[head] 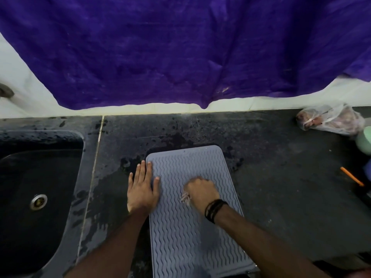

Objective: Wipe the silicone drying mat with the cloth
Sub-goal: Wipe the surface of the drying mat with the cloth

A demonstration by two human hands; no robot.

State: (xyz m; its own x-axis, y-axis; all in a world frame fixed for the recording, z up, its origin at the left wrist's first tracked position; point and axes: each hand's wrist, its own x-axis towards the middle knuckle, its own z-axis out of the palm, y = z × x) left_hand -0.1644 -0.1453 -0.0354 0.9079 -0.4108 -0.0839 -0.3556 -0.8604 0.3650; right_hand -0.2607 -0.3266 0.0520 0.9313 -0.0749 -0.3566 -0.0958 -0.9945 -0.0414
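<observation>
Fingers of right hand [201, 192] clench cloth [185, 198] on mat [192, 227], lengthwise away; left hand [143, 192] flat, fingers straight

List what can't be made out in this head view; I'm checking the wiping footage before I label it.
- Cloth: only a blurred scrap shows; the right hand curled over it hides the rest.
- Silicone drying mat: near edge cut off by the frame's bottom; both forearms cover parts.
- Plastic bag: contents too blurred to identify.
- Green container: cut off by the right edge.
- Left hand: lies flat on the mat's left edge; pressure unreadable.
</observation>
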